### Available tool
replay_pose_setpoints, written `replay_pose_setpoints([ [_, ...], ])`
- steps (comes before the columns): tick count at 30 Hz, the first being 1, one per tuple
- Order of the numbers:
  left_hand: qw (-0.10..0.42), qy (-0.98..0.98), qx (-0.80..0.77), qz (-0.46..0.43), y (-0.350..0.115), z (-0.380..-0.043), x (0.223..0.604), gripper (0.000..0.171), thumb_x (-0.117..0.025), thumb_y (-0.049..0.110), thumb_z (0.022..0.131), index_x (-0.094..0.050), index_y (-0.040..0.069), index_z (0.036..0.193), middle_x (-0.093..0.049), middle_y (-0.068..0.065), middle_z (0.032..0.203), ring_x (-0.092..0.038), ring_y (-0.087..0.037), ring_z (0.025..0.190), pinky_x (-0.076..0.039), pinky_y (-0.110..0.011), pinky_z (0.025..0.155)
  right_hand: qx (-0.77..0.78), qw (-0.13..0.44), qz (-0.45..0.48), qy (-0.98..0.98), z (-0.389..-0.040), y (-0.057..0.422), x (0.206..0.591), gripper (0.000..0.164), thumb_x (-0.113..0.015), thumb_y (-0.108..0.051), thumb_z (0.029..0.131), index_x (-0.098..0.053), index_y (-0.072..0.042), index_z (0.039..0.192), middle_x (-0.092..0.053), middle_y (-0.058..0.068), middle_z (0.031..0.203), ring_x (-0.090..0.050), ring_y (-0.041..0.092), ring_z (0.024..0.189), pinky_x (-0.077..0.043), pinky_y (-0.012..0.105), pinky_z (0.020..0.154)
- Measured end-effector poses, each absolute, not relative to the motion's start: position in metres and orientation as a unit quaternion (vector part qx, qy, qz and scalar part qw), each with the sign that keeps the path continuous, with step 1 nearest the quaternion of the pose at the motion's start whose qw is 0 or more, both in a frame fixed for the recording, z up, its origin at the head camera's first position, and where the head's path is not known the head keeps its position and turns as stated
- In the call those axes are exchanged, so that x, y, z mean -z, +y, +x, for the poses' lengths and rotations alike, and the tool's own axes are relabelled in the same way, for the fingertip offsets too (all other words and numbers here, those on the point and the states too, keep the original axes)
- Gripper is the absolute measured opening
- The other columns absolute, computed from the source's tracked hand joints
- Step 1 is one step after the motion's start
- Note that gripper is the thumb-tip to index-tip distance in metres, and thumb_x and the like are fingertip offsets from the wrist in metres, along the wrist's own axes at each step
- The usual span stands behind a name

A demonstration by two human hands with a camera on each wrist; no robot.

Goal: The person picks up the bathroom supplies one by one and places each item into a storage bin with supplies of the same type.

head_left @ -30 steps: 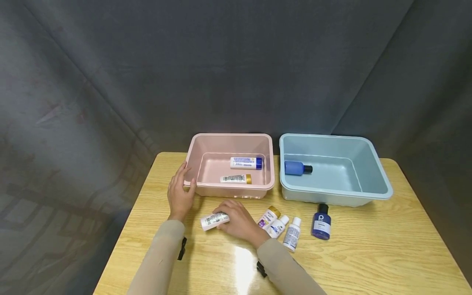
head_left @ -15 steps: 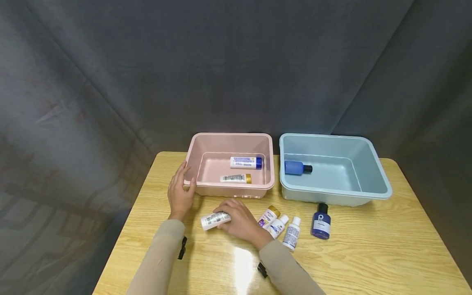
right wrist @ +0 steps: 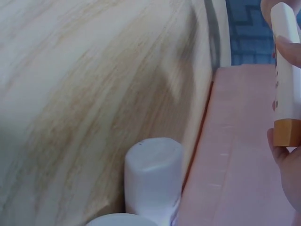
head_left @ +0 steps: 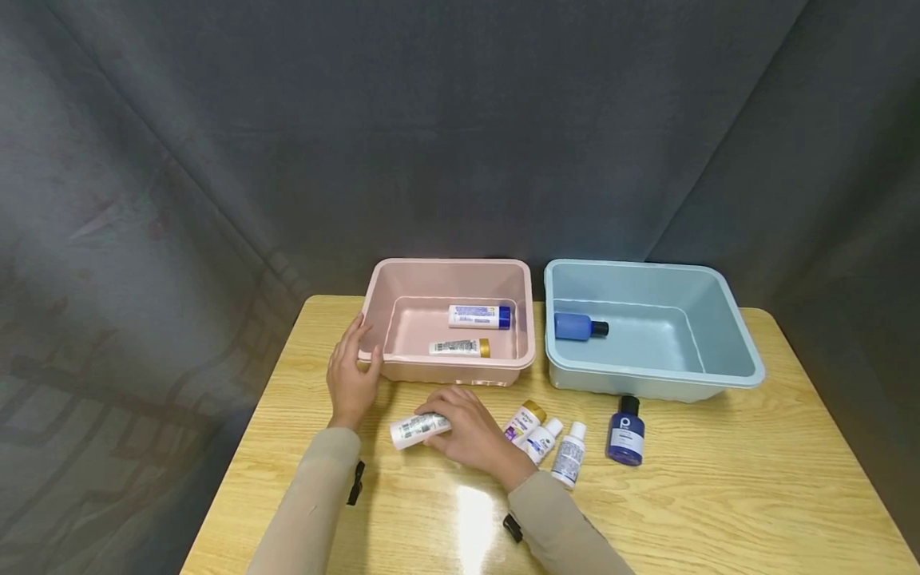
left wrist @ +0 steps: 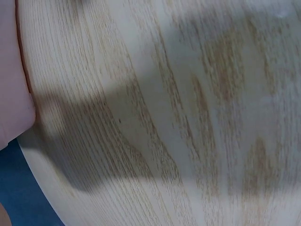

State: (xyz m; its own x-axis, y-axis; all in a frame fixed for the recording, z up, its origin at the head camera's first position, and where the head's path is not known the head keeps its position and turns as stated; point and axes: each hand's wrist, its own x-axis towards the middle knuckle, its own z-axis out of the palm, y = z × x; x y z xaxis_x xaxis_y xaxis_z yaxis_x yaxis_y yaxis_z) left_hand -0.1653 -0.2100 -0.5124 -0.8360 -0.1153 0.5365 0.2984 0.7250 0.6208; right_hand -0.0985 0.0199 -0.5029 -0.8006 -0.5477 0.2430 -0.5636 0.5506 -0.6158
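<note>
My right hand (head_left: pixel 467 431) grips a white bottle (head_left: pixel 415 431) with a printed label, tilted over the table in front of the pink bin. In the right wrist view, the gold cap (right wrist: pixel 288 133) of this white bottle shows between the fingers at the right edge. My left hand (head_left: pixel 352 383) rests on the near left corner of the pink bin (head_left: pixel 446 371), fingers fairly straight along the side and thumb at the front rim. Inside the bin lie a white bottle with a blue cap (head_left: pixel 477 317) and a white tube with a gold cap (head_left: pixel 460 348).
Right of the pink bin stands a light blue bin (head_left: pixel 647 383) holding a blue bottle (head_left: pixel 573 327). By my right forearm lie a gold-capped bottle (head_left: pixel 523 423) and two white bottles, one with a grey label (head_left: pixel 569 457). A dark blue bottle (head_left: pixel 626 435) lies farther right.
My right forearm shifts very slightly to the right; the white bottle stays in its grip almost in place. My left hand stays at the bin corner.
</note>
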Motion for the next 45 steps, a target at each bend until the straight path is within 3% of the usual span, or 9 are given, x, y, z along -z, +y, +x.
replay_pose_setpoints([
  [6,0.281,-0.884,0.370,-0.052,-0.210,-0.165,0.512,0.041,-0.058,0.021,0.094,-0.058,0.010,0.134,-0.043,0.004,0.154,-0.044,-0.026,0.136,-0.033,-0.051,0.109,-0.351,0.015,0.318,-0.881,-0.098,0.021,0.495,0.045,-0.084,-0.024,0.077,-0.069,-0.022,0.119,-0.063,-0.008,0.122,-0.053,0.013,0.119,-0.033,0.042,0.113],
  [12,0.284,-0.884,0.368,-0.049,-0.210,-0.166,0.512,0.041,-0.059,0.020,0.094,-0.058,0.011,0.134,-0.043,0.004,0.154,-0.045,-0.026,0.135,-0.034,-0.050,0.108,-0.346,0.028,0.330,-0.878,-0.097,0.022,0.489,0.045,-0.083,-0.024,0.078,-0.068,-0.022,0.120,-0.062,-0.008,0.122,-0.052,0.013,0.120,-0.029,0.048,0.115],
  [22,0.285,-0.883,0.369,-0.052,-0.210,-0.166,0.512,0.041,-0.058,0.021,0.093,-0.059,0.009,0.133,-0.043,0.004,0.153,-0.046,-0.027,0.135,-0.035,-0.051,0.107,-0.344,0.048,0.338,-0.875,-0.097,0.024,0.474,0.046,-0.083,-0.022,0.078,-0.068,-0.021,0.122,-0.063,-0.007,0.123,-0.053,0.012,0.116,-0.042,0.038,0.105],
  [45,0.299,-0.880,0.366,-0.052,-0.209,-0.165,0.514,0.041,-0.058,0.022,0.092,-0.060,0.009,0.132,-0.045,0.003,0.152,-0.047,-0.027,0.134,-0.036,-0.050,0.106,-0.335,0.093,0.353,-0.869,-0.108,0.026,0.444,0.046,-0.082,-0.021,0.079,-0.068,-0.022,0.122,-0.063,-0.007,0.121,-0.053,0.013,0.117,-0.035,0.037,0.112],
])
